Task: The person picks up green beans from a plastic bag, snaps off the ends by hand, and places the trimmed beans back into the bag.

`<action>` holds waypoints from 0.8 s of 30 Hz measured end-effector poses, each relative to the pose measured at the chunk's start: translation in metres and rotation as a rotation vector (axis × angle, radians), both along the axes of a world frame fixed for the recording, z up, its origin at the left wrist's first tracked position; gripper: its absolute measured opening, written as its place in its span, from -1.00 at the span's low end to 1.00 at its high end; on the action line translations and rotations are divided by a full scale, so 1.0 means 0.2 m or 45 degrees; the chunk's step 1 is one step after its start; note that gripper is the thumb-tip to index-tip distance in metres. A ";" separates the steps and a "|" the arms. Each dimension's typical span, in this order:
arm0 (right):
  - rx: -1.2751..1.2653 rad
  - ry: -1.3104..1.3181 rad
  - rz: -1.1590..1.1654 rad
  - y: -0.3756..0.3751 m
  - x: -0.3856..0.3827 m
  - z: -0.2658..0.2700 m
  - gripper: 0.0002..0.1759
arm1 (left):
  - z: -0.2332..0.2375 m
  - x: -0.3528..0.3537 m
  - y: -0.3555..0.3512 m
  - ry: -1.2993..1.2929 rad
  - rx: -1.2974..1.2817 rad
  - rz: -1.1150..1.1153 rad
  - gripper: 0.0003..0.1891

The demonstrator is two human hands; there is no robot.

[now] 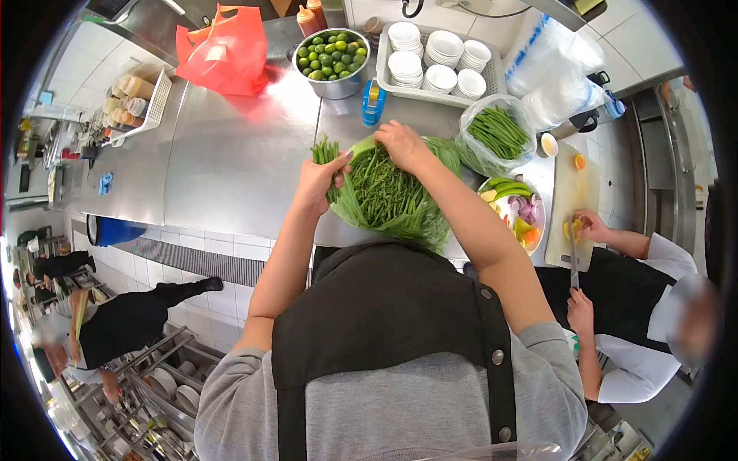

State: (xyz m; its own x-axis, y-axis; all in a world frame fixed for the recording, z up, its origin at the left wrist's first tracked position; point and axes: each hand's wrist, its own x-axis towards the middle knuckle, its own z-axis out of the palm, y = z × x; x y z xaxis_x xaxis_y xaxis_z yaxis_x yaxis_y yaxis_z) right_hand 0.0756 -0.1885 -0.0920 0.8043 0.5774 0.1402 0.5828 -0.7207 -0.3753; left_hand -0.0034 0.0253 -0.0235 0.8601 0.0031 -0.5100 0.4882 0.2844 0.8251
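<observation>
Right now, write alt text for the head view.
The left hand holds a bunch of beans while the right hand reaches into a bag of beans on a steel counter. A co-worker works at a board to the right; limes and bowls stand behind.

Your bunch of green beans (pixel 324 150) stands upright, thin tips fanned out, touching the left edge of the clear plastic bag (pixel 407 224). That bag lies open on the steel counter (pixel 231 161), heaped with the same long beans.
</observation>
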 end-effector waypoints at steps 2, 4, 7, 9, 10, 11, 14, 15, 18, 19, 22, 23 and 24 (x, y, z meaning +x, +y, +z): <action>0.077 -0.013 0.003 -0.01 0.01 0.00 -0.86 | -0.02 0.04 -0.04 -0.046 0.130 -0.060 -0.80; 0.121 -0.038 0.049 -0.02 0.01 0.05 -0.88 | -0.07 0.10 -0.07 -0.092 0.261 -0.108 -0.81; 0.263 -0.061 0.053 -0.03 -0.04 0.15 -0.91 | -0.12 0.15 -0.09 -0.155 0.408 -0.202 -0.81; 0.349 -0.068 0.047 -0.05 -0.07 0.23 -0.92 | -0.08 0.17 -0.12 -0.212 0.428 -0.299 -0.81; 0.376 -0.064 0.050 -0.06 -0.08 0.25 -0.93 | -0.07 0.18 -0.14 -0.243 0.443 -0.326 -0.81; 0.405 -0.059 0.053 -0.06 -0.09 0.27 -0.93 | -0.06 0.18 -0.14 -0.272 0.459 -0.354 -0.81; 0.468 -0.070 0.021 -0.09 -0.11 0.29 -0.94 | -0.06 0.18 -0.15 -0.352 0.528 -0.401 -0.81; 0.451 -0.035 0.003 -0.10 -0.12 0.33 -0.93 | -0.06 0.18 -0.15 -0.377 0.554 -0.410 -0.80; 0.406 0.019 -0.017 -0.12 -0.14 0.43 -0.90 | -0.08 0.17 -0.15 -0.380 0.534 -0.437 -0.79; 0.394 0.004 -0.001 -0.13 -0.14 0.44 -0.89 | -0.08 0.16 -0.15 -0.390 0.550 -0.441 -0.79; 0.728 0.478 -0.078 -0.14 -0.15 0.44 -0.87 | -0.08 0.14 -0.15 -0.446 0.616 -0.479 -0.81; 0.898 0.724 -0.123 -0.15 -0.15 0.44 -0.86 | -0.08 0.14 -0.15 -0.485 0.650 -0.504 -0.81; 1.089 0.778 -0.188 -0.16 -0.16 0.45 -0.86 | -0.09 0.13 -0.15 -0.523 0.685 -0.527 -0.82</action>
